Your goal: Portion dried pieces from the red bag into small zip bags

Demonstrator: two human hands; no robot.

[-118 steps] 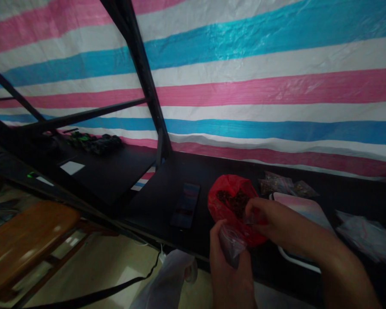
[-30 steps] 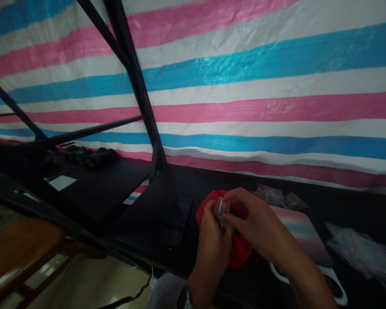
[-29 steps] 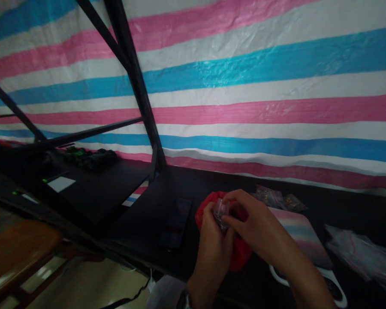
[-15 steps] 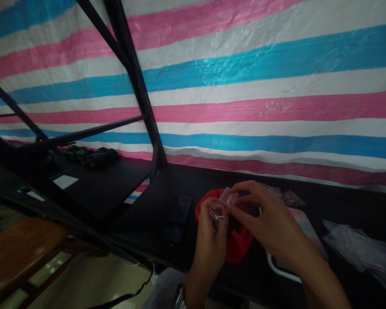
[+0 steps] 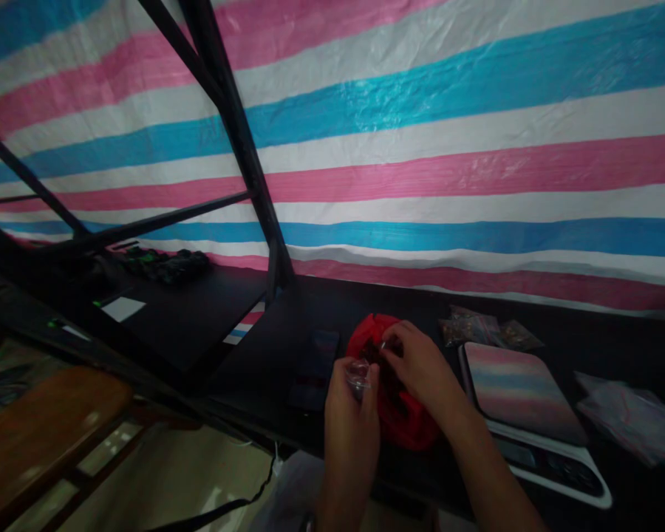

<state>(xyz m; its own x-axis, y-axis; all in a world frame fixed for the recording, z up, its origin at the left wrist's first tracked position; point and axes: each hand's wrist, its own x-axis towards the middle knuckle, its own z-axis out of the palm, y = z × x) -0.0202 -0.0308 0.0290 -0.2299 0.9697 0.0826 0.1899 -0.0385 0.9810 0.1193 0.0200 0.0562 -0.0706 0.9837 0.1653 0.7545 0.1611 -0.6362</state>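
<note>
My left hand [image 5: 350, 421] is closed around a small clear plastic bag [image 5: 359, 372], holding it up just left of a red plastic bag [image 5: 402, 414] that lies on the black table [image 5: 288, 325]. My right hand [image 5: 418, 366] reaches into the mouth of the red bag with its fingers pinched together; what they hold is hidden. Dark pieces show dimly inside the red bag.
A dark phone [image 5: 315, 358] lies left of the red bag. A flat scale [image 5: 524, 399] with a shiny plate sits to the right, small filled bags [image 5: 479, 329] behind it, empty clear bags [image 5: 635, 421] at far right. A black frame post [image 5: 238, 140] rises left; a wooden chair [image 5: 44, 428] below.
My right hand has dropped from the small bag's top into the red bag's mouth. My left hand has lowered slightly with the small bag. The view has tilted down a little.
</note>
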